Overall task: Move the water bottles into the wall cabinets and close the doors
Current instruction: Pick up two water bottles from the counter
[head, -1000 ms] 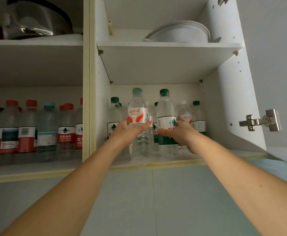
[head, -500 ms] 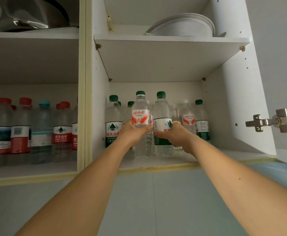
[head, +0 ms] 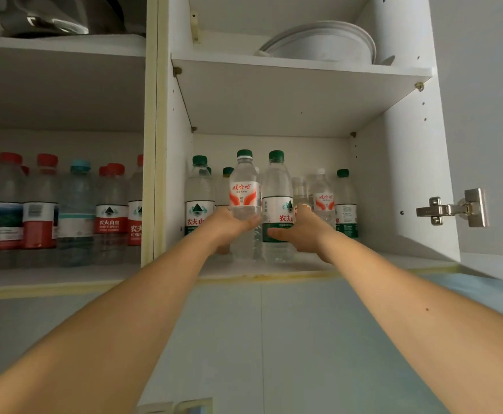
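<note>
Both my arms reach up into the lower shelf of the right wall cabinet (head: 274,265). My left hand (head: 229,227) grips a clear bottle with a red-and-white label and green cap (head: 244,192), standing on the shelf. My right hand (head: 304,231) holds a green-labelled bottle (head: 277,201) right beside it, thumb across its front. Several more green-capped bottles (head: 198,198) stand behind and beside them. The left cabinet holds a row of red-capped bottles (head: 44,204).
White plates (head: 321,43) sit on the upper right shelf; a dark pan (head: 56,16) lies on the upper left one. The right door's hinge (head: 450,209) juts out at the right. A divider panel (head: 154,130) separates the cabinets. Pale tiled wall lies below.
Both bottles moved deeper onto the shelf and now stand upright side by side. My view has drifted slightly upward and closer.
</note>
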The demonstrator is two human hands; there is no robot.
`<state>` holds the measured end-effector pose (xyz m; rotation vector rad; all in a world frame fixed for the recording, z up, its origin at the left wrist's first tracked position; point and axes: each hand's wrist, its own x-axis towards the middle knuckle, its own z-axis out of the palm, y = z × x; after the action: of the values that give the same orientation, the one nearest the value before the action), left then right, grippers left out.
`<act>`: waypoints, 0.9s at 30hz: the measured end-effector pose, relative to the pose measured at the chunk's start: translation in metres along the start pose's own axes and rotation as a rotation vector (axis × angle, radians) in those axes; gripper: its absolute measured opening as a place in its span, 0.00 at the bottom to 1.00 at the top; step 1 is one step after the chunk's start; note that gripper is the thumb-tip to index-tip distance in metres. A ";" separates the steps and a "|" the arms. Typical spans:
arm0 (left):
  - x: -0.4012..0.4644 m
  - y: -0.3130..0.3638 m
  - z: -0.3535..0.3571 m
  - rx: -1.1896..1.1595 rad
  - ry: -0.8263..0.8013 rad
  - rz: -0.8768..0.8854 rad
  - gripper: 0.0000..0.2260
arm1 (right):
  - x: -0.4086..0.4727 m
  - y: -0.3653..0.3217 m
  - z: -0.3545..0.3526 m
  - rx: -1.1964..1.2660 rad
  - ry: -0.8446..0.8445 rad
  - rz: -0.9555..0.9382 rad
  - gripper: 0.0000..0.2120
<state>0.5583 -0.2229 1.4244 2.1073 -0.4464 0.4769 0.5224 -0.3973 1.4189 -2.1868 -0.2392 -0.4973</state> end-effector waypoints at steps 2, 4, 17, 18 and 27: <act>-0.014 0.003 -0.005 0.014 0.044 0.037 0.24 | -0.012 -0.003 0.002 -0.092 0.168 -0.020 0.24; -0.031 0.006 -0.010 0.023 0.152 0.103 0.24 | -0.030 -0.008 0.010 -0.157 0.351 -0.092 0.28; -0.200 -0.067 -0.054 -0.164 0.308 0.411 0.10 | -0.185 0.013 0.156 0.035 0.343 -0.511 0.13; -0.210 -0.081 -0.055 -0.157 0.301 0.384 0.09 | -0.192 0.018 0.170 0.060 0.298 -0.472 0.13; -0.315 -0.248 -0.048 -0.092 0.125 -0.092 0.09 | -0.247 0.082 0.302 0.166 -0.111 -0.020 0.14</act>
<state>0.3987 -0.0094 1.1207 1.9871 -0.2925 0.5219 0.4077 -0.2083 1.0869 -2.0540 -0.3497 -0.3542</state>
